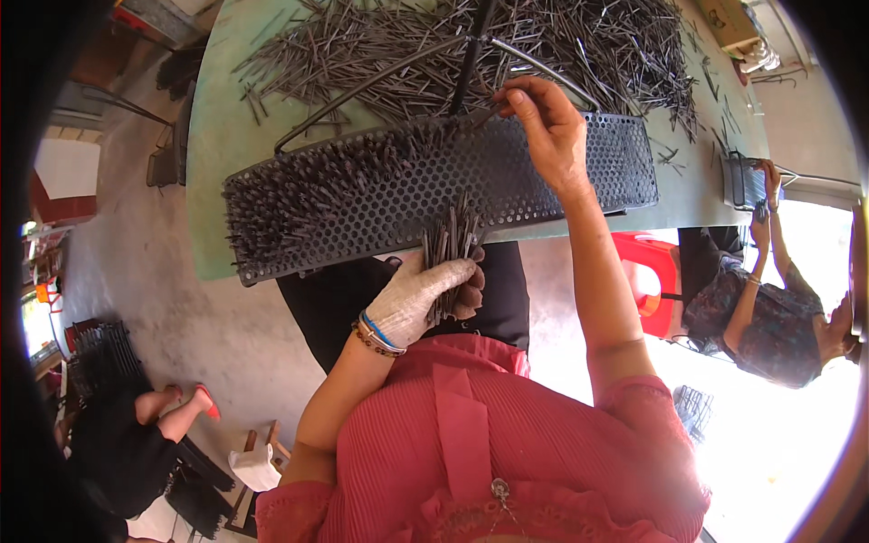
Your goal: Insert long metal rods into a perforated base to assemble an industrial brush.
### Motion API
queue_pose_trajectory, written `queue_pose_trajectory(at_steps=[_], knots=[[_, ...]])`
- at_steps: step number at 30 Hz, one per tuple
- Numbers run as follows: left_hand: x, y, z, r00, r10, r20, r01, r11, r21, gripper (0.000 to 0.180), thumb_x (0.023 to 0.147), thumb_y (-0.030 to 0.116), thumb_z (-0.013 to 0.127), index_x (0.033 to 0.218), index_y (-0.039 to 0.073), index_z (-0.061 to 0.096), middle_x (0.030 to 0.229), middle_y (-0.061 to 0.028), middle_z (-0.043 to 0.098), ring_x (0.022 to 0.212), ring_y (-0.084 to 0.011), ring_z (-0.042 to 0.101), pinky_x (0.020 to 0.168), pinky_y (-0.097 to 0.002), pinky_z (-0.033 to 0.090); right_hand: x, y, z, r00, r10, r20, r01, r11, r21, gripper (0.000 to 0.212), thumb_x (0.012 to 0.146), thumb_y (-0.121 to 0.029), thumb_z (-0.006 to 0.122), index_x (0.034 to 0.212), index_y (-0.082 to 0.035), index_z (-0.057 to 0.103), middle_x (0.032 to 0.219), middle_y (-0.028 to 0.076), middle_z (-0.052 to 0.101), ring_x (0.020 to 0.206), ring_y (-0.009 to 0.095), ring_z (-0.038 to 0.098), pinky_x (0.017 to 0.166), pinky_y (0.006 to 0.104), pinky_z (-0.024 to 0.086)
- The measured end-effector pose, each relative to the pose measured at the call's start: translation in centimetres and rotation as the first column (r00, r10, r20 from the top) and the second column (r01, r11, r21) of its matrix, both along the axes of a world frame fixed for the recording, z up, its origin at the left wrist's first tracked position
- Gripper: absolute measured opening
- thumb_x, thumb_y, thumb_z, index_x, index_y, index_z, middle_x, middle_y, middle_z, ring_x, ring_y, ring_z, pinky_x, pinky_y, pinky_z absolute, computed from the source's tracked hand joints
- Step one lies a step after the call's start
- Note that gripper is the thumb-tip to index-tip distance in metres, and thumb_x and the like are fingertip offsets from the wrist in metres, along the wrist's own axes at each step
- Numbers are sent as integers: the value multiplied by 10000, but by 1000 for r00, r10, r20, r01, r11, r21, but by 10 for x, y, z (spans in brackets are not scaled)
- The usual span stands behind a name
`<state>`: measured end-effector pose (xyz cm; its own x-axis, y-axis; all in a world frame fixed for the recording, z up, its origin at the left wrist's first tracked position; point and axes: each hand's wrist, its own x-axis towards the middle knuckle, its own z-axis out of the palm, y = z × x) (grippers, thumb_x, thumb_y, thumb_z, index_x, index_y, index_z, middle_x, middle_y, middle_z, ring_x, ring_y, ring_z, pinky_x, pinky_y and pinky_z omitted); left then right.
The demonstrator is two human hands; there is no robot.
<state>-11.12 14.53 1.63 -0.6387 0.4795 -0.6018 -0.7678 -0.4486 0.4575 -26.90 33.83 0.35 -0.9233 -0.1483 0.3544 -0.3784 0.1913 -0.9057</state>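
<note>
My left grip (418,297), gloved, was closed around a bundle (450,242) of thin dark sticks, thumb across them and most of their length standing out toward the rack (493,176). Their tips overlapped its near edge in my view; I could not tell whether they touched it. My right grip (554,136), bare, hung over the far edge of the rack, thumb and first finger close together. Something thin and dark seemed to run down from them, but I could not tell whether they were pinching a stick.

The rack, full of small holes, lay along the near side of the counter (210,154), with wire rods rising behind it. Set sticks (303,195) crowded its left end and thinned out toward the middle; the right part was bare. Behind it spread a loose pile (588,54) of more sticks.

I took the step in hand to be filling the holes from left to right, perhaps less than half done. As I judged it, the next move called for one stick between thumb and finger, its end lined up with a free hole beside the filled ones, then a light push.
</note>
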Motion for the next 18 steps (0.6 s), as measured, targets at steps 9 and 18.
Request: queue_pose_trajectory(at_steps=[9, 18], knots=[[-2, -1, 1, 998, -41, -48, 37, 995, -96, 272, 929, 192, 593, 1098, -21, 573, 918, -136, 675, 759, -218, 693, 617, -318, 579, 9, -12, 20, 970, -43, -240, 110, 956, 271, 137, 914, -47, 637, 1040, 7, 646, 947, 146, 694, 839, 277, 692, 737, 322, 534], [1, -1, 0, 999, -8, -33, 6, 997, -73, 278, 928, 190, 611, 1106, -20, 576, 907, -135, 675, 746, -212, 688, 616, -322, 571, 9, -13, 18, 957, 53, -284, 70, 911, 407, 153, 904, -56, 651, 1040, 10, 672, 964, 128, 688, 843, 258, 681, 742, 323, 531]])
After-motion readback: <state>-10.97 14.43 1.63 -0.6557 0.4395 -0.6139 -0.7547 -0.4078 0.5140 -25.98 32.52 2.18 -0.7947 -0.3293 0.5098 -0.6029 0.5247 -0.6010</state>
